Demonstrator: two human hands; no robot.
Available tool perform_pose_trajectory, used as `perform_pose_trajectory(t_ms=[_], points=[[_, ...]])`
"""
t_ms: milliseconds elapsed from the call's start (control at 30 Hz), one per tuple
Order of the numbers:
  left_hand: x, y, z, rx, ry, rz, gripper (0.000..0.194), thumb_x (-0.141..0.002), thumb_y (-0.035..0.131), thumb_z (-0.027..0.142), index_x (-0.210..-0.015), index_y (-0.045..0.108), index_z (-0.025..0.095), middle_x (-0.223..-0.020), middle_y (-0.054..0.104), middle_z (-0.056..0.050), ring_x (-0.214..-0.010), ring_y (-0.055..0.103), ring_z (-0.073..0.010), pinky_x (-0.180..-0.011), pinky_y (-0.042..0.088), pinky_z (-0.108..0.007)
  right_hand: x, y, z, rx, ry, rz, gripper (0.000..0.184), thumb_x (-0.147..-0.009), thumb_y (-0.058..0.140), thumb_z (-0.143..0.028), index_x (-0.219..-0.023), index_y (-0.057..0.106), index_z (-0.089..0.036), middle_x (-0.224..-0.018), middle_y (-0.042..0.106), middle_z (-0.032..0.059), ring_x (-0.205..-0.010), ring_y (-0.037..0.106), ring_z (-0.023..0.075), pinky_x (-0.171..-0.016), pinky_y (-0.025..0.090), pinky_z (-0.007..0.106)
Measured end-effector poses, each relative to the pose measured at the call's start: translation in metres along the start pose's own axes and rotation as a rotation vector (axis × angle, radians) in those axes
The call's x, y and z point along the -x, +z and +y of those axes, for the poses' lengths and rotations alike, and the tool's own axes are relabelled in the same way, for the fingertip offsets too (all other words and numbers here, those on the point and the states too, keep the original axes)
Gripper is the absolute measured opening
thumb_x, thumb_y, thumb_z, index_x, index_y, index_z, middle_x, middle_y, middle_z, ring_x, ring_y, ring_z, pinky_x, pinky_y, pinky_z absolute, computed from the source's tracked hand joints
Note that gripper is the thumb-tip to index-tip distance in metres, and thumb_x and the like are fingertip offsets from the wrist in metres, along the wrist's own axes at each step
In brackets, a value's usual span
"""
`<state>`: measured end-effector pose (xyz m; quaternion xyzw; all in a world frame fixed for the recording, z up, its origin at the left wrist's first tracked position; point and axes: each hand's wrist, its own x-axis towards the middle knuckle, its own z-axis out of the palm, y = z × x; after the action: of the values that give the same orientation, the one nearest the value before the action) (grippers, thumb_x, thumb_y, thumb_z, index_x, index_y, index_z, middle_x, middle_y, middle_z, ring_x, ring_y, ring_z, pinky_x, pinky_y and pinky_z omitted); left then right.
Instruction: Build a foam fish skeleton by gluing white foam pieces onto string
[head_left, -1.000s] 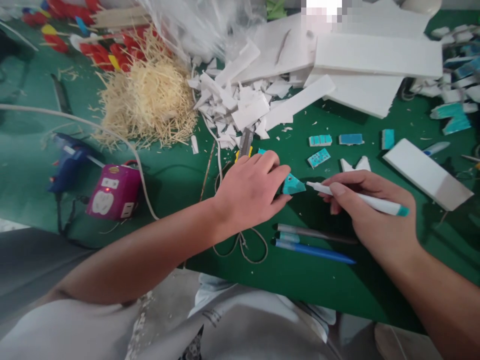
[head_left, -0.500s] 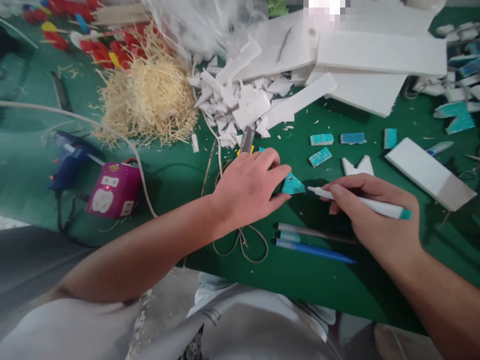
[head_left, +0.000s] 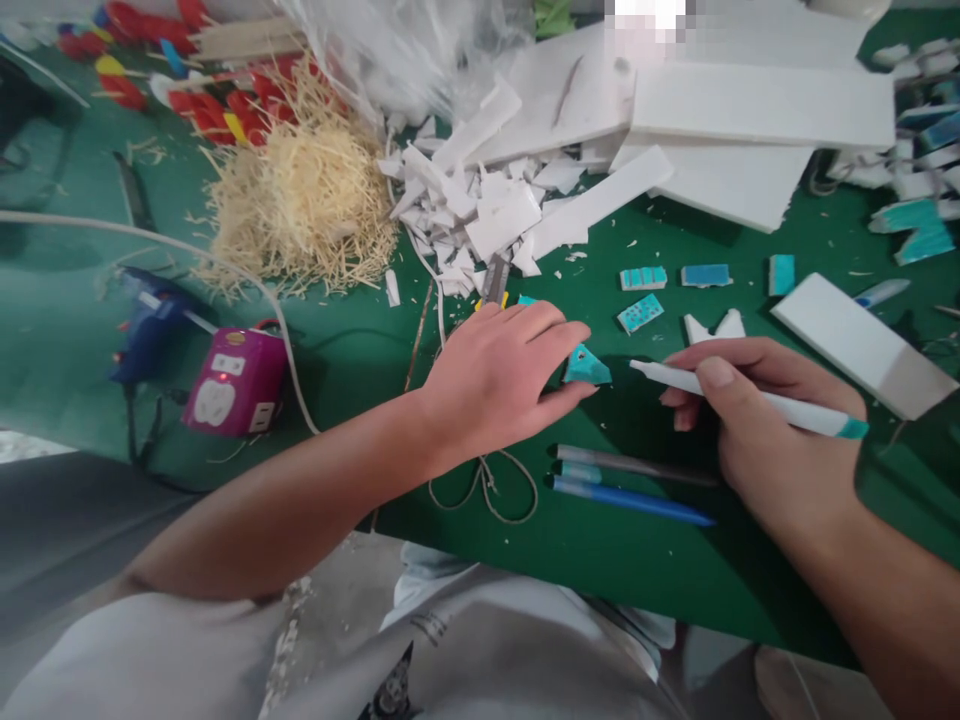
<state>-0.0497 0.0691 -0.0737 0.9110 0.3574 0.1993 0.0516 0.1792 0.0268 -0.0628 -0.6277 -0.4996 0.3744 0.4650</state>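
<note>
Pointed teal foam piece [head_left: 587,367]: pinched between thumb and forefinger of left hand [head_left: 499,375], pointed end exposed toward the marker.
White marker with teal end [head_left: 780,405]: drawn back rightward since the earlier frame, tip now farther from the piece.
Right grip [head_left: 772,430]: pressed together around the marker barrel.
Green counter [head_left: 600,560]: strewn with slim blue pen [head_left: 634,502] nearer the body, white foam scraps [head_left: 502,205] and pale straw-like shavings [head_left: 307,190] farther off.
Left side: magenta power socket [head_left: 236,383] beside blue glue gun [head_left: 154,325].
Room: grey floor [head_left: 337,600] below the near edge.

Craft workshop, green worktable [head_left: 652,560], foam scraps [head_left: 502,205], glue gun [head_left: 154,320]
</note>
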Motion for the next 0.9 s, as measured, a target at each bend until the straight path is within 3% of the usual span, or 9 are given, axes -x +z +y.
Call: perform_pose_trajectory(t_ms=[67, 133, 200, 300, 433, 533, 900], points=[[0.002, -0.003, 0.005, 0.040, 0.120, 0.086, 0.023, -0.105, 0.061, 0.035, -0.096, 0.072, 0.016, -0.092, 0.075, -0.003, -0.080, 0.069, -0.0175, -0.070, 0.044, -0.032, 0.001, -0.001, 0.002, -0.003, -0.010, 0.013, 0.020, -0.083, 0.084, -0.041, -0.078, 0.079, -0.022, -0.061, 0.070, -0.0001, -0.045, 0.058, 0.0100, -0.043, 0.048, 0.023], [0.004, -0.007, 0.012, 0.066, 0.263, 0.106, 0.032, -0.106, 0.059, 0.031, -0.077, 0.066, 0.019, -0.074, 0.068, 0.000, -0.066, 0.060, -0.0141, -0.061, 0.038, -0.031, 0.002, -0.003, 0.004, -0.024, -0.027, 0.000, 0.017, -0.083, 0.085, -0.040, -0.081, 0.081, -0.023, -0.064, 0.073, 0.0002, -0.049, 0.060, 0.0109, -0.046, 0.050, 0.024], [0.005, -0.011, 0.017, 0.052, 0.301, 0.105, 0.036, -0.106, 0.059, 0.028, -0.072, 0.063, 0.019, -0.067, 0.063, 0.002, -0.058, 0.053, -0.0127, -0.057, 0.033, -0.031, 0.003, -0.005, 0.008, -0.097, -0.053, -0.038, 0.020, -0.084, 0.084, -0.045, -0.086, 0.084, -0.026, -0.071, 0.076, 0.0013, -0.053, 0.062, 0.0125, -0.051, 0.052, 0.028], [0.006, -0.014, 0.022, 0.038, 0.312, 0.084, 0.039, -0.107, 0.058, 0.028, -0.070, 0.063, 0.019, -0.064, 0.059, 0.003, -0.056, 0.049, -0.0122, -0.056, 0.032, -0.030, 0.004, -0.005, 0.013, -0.199, -0.072, -0.089, 0.022, -0.090, 0.078, -0.050, -0.094, 0.086, -0.031, -0.080, 0.079, 0.0016, -0.058, 0.064, 0.0146, -0.057, 0.054, 0.031], [0.006, -0.014, 0.027, 0.124, 0.483, -0.017, 0.035, -0.104, 0.058, 0.022, -0.070, 0.064, 0.020, -0.061, 0.056, 0.004, -0.055, 0.048, -0.0136, -0.053, 0.031, -0.032, 0.002, -0.003, 0.016, -0.196, -0.061, -0.043, 0.018, -0.095, 0.068, -0.033, -0.093, 0.086, -0.031, -0.080, 0.079, -0.0001, -0.056, 0.062, 0.0140, -0.059, 0.054, 0.032], [0.008, -0.009, 0.030, 0.191, 0.544, -0.067, 0.026, -0.100, 0.054, 0.010, -0.084, 0.073, 0.018, -0.066, 0.060, 0.003, -0.057, 0.052, -0.0137, -0.054, 0.035, -0.031, 0.002, -0.001, 0.015, -0.191, -0.070, -0.005, 0.021, -0.094, 0.065, -0.027, -0.090, 0.085, -0.029, -0.078, 0.078, 0.0000, -0.054, 0.060, 0.0136, -0.056, 0.053, 0.032], [0.008, -0.005, 0.025, 0.060, 0.523, -0.142, 0.030, -0.098, 0.049, 0.007, -0.087, 0.076, 0.016, -0.071, 0.064, -0.002, -0.061, 0.055, -0.0152, -0.055, 0.039, -0.032, 0.004, -0.001, 0.008, -0.189, 0.008, -0.020, 0.014, -0.094, 0.072, -0.035, -0.087, 0.084, -0.034, -0.078, 0.077, -0.0001, -0.056, 0.059, 0.0169, -0.060, 0.053, 0.036]])
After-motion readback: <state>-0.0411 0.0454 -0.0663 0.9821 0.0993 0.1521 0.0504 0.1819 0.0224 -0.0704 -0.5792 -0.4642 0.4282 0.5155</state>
